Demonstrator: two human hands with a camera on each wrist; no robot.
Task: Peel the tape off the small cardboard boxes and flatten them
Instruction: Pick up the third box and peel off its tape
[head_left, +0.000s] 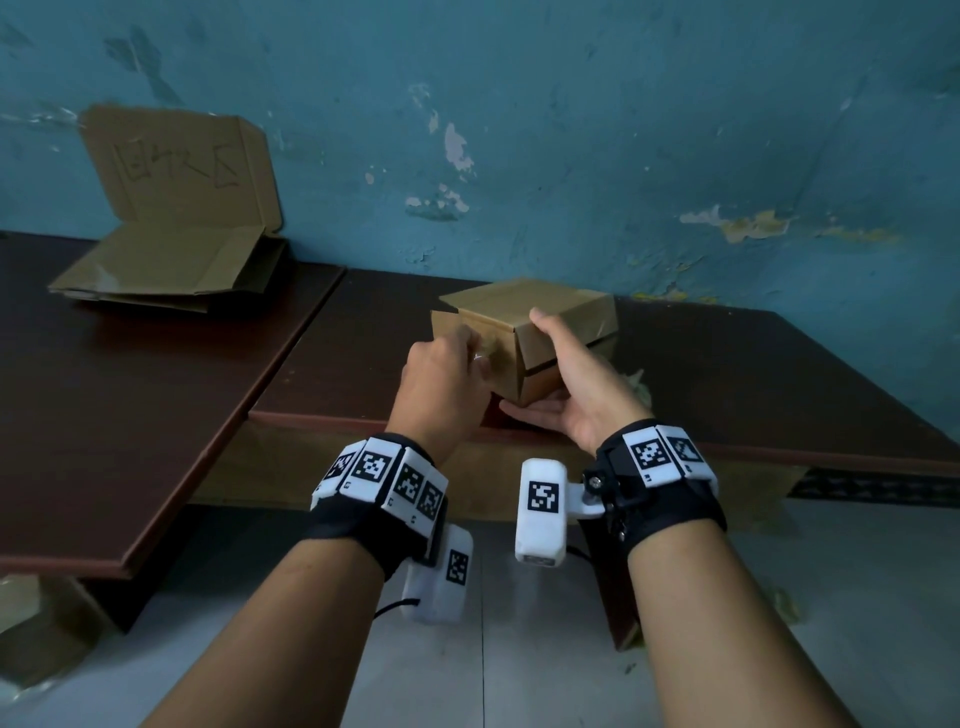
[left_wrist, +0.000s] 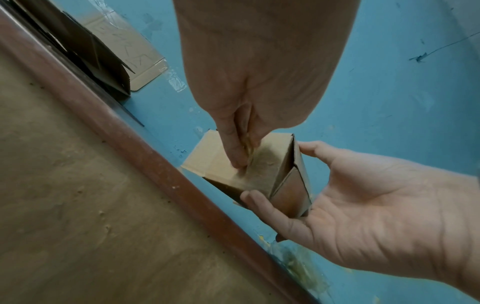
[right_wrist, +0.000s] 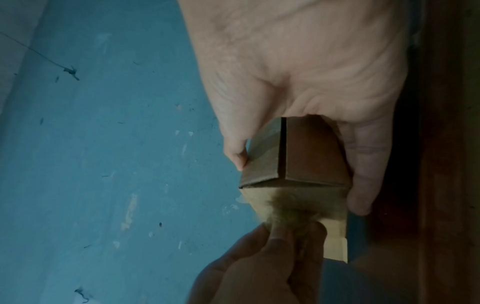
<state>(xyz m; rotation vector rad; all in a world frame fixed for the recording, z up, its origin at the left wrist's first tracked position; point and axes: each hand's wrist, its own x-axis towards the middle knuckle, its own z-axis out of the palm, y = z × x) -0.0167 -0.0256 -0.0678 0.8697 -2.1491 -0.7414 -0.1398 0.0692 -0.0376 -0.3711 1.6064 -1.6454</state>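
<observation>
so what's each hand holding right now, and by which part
The right hand grips the small cardboard box, thumb on top, fingers underneath. The left hand pinches the tape on the box's near face.

Head view: high, facing forward and down, small brown cardboard box (head_left: 524, 338) mid-frame. Left wrist view: close, looking along left hand (left_wrist: 249, 86), box lower centre. Right wrist view: close, along right hand (right_wrist: 311, 82). All three share the box and peeling blue wall (head_left: 571, 130).
</observation>
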